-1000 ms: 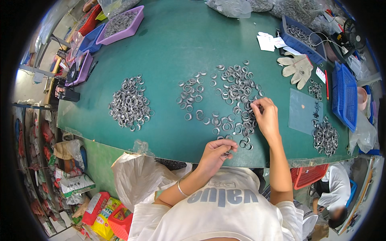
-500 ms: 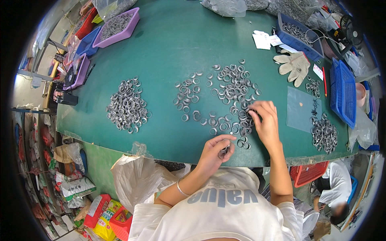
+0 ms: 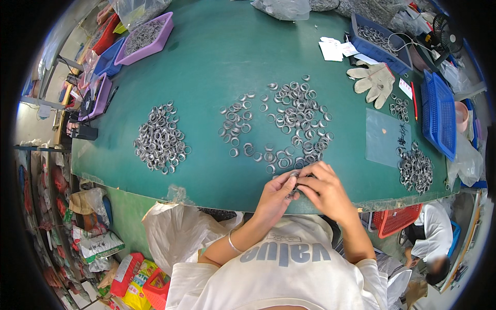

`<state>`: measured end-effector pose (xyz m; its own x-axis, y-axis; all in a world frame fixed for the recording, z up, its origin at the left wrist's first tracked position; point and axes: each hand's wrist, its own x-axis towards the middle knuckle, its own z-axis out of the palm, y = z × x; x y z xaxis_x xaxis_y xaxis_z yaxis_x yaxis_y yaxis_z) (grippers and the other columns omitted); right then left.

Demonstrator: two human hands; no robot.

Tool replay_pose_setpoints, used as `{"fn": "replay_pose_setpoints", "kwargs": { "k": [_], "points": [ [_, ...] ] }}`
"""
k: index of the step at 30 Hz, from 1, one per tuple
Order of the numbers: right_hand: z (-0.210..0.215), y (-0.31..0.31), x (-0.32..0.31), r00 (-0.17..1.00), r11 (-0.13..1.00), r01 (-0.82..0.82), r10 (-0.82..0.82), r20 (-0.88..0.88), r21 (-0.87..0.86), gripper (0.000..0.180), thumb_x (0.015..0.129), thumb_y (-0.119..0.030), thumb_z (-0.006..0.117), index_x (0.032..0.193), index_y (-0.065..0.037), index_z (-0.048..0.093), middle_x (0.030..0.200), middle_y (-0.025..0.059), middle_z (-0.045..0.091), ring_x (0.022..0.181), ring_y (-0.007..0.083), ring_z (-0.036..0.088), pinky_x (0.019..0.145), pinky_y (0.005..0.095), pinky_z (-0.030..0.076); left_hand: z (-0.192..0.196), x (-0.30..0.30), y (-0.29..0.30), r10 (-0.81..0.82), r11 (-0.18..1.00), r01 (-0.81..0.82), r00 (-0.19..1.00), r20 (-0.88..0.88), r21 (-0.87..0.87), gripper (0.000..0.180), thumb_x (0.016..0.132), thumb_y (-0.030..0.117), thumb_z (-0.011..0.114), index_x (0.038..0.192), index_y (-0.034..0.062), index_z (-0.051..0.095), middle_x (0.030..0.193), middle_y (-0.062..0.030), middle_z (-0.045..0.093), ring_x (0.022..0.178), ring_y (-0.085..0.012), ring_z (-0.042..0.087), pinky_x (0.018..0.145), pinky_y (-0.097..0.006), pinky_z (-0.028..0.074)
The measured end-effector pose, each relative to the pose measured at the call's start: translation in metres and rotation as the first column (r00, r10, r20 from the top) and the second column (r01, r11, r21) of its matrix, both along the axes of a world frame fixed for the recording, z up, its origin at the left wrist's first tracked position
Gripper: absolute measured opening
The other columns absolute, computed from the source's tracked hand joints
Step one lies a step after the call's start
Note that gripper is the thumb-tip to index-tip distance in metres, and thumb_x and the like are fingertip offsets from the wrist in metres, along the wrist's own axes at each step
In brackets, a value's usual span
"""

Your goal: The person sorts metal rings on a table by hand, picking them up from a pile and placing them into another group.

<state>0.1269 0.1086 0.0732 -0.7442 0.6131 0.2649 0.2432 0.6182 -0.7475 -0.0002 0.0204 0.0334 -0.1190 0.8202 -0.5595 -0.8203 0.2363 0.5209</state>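
Below the bench's near left edge, colourful packages (image 3: 129, 271) and white sacks (image 3: 101, 245) crowd the floor; white paper labels (image 3: 335, 49) lie far right beside a blue tray (image 3: 380, 44). At the near edge, left hand (image 3: 275, 194) and right hand (image 3: 325, 190) meet, fingers pinched around small metal rings (image 3: 293, 181), just near of the scattered rings (image 3: 289, 121). A ring heap (image 3: 160, 139) sits left, a work glove (image 3: 376, 81) right. What the fingers hold is mostly hidden.

The left hand (image 3: 276, 194) and right hand (image 3: 325, 191) meet at the table edge, hiding the metal rings (image 3: 293, 182) pinched between them. Ring count there cannot be determined.
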Motion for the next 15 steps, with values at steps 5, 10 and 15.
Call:
{"fn": "replay_pose_setpoints", "kwargs": {
  "k": [5,10,15],
  "points": [
    [-0.020,0.046,0.003,0.916,0.907,0.401,-0.400,-0.034,0.128,0.011,0.075,-0.002,0.067,0.086,0.000,0.066,0.086,0.0108,0.060,0.085,0.0296,0.054,0.076,0.0387,0.043,-0.012,-0.017,-0.009,-0.109,0.977,0.097,0.992,0.056,0.190,0.021,0.090,0.005,0.053,0.108,0.0006,0.061,0.091,-0.0083,0.062,0.074,-0.0110,0.052,0.053,-0.023,0.038],
    [-0.039,0.055,-0.001,0.911,0.867,0.371,-0.410,0.052,0.333,0.012,0.070,-0.005,0.071,0.082,-0.004,0.067,0.083,0.0068,0.059,0.082,0.0262,0.052,0.075,0.0360,0.037,0.001,-0.010,-0.007,-0.064,0.995,0.071,0.994,-0.088,0.073,0.022,0.087,0.001,0.049,0.104,-0.0023,0.062,0.091,-0.0097,0.061,0.073,-0.0122,0.051,0.050,-0.022,0.036],
    [-0.024,0.024,0.003,0.923,0.909,0.385,-0.375,-0.093,0.159,0.012,0.065,-0.005,0.075,0.075,-0.007,0.068,0.077,0.0040,0.058,0.080,0.0227,0.054,0.071,0.0346,0.037,0.001,-0.013,-0.012,-0.018,0.998,0.014,0.998,0.061,0.064,0.025,0.089,0.004,0.051,0.111,-0.0023,0.060,0.097,-0.0097,0.061,0.075,-0.0128,0.051,0.050,-0.020,0.034]
  ]
}}
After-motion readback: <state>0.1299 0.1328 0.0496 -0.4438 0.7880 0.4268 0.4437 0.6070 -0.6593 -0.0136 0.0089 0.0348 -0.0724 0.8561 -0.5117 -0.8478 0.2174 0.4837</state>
